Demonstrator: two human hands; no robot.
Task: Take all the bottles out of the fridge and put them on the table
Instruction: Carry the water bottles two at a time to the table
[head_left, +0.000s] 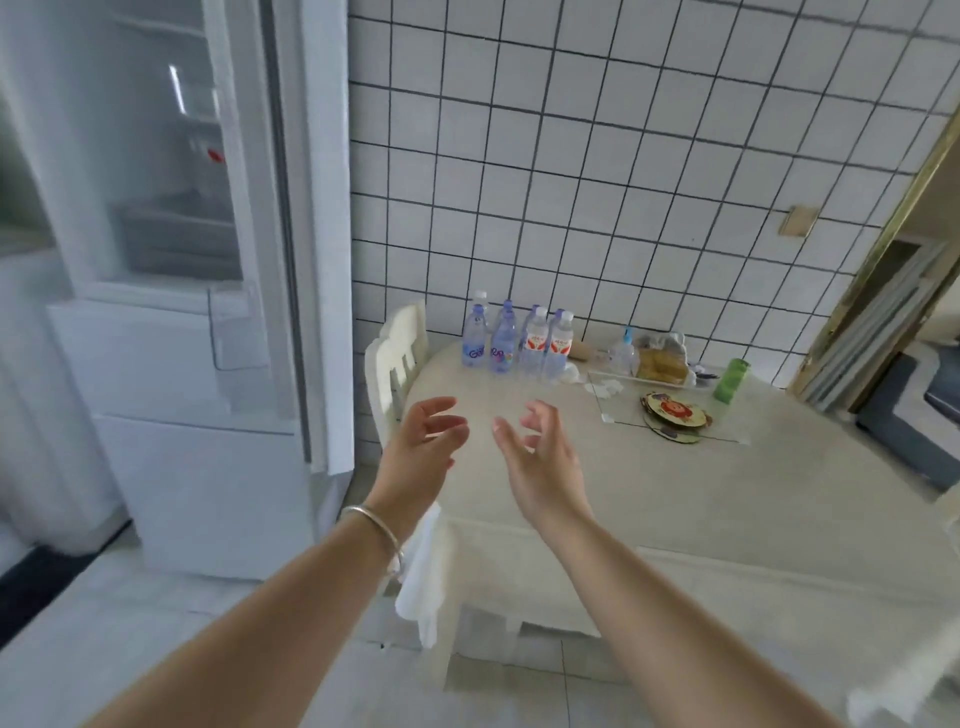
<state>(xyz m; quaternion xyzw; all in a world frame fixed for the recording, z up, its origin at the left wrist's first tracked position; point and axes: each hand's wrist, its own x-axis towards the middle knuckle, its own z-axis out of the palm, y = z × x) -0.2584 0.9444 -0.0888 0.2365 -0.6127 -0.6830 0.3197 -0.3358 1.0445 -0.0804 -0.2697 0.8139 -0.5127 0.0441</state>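
The scene is evenly and softly lit, with only faint shadows. The fridge (171, 249) at left is smeared by motion blur, and straight lines are bowed by wide-angle distortion.

I note bare surface (545, 499) ahead; bottles (519, 343) crowd the wall edge, chair (397, 358) blocks the left.

A wall of white square tiles (623, 156) with dark grout runs behind the scene. A white chair (397, 358) stands against it. The floor (156, 623) is pale tile, with a dark mat (47, 564) at the left edge. On the right, a gold-trimmed doorframe (883, 244) opens onto another room. Soft, even daylight fills the space.
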